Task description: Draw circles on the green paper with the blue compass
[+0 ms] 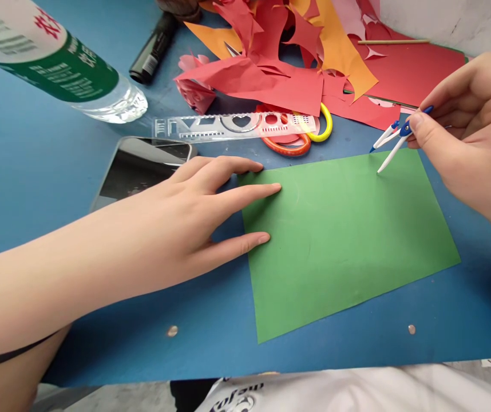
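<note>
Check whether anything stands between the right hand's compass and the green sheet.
Nothing visible does: the compass in the right hand reaches over the green sheet near its far edge. The left hand lies at the left side; the scissors lie beyond that far edge.

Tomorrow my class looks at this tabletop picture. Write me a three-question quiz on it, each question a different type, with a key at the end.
1. Multiple choice: What does the right hand hold?
A) a glue stick
B) a drawing compass
C) a paintbrush

2. True or false: The left hand has its fingertips on the green sheet of paper.

3. Short answer: Which electronic device is partly hidden by the left forearm?

Key:
1. B
2. True
3. The smartphone
</note>
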`<state>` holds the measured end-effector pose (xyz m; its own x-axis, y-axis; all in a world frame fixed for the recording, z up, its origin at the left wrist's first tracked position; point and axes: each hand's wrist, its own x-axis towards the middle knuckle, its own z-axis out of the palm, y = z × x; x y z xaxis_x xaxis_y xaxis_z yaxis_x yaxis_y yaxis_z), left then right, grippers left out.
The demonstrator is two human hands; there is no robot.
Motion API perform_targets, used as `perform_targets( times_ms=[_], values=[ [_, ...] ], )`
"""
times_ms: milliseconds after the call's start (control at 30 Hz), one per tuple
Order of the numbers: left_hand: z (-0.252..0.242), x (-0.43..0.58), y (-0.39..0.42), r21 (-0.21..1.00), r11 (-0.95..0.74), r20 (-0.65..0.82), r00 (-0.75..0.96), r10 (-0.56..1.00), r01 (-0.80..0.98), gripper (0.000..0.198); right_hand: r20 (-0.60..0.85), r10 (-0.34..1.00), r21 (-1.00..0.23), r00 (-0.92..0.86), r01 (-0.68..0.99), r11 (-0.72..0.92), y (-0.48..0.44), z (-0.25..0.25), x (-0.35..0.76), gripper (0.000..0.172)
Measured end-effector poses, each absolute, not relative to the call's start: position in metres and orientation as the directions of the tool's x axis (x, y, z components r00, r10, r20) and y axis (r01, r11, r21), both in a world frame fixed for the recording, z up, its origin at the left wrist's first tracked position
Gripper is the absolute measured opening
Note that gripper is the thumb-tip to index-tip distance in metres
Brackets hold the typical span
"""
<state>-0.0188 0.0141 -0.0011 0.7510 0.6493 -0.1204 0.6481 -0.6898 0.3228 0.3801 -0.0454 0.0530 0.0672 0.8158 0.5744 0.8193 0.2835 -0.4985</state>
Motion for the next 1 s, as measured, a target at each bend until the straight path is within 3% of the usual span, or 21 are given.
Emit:
perform_targets(
  times_ms=[1000],
  values=[
    [-0.0039,-0.0171,0.0126,0.301,-0.716,-0.133,0.771,0.622,0.63,0.084,0.581,0.813,-0.451,-0.016,0.826,0.339,-0.0446,0.0549,0.3877,0.019]
  ],
)
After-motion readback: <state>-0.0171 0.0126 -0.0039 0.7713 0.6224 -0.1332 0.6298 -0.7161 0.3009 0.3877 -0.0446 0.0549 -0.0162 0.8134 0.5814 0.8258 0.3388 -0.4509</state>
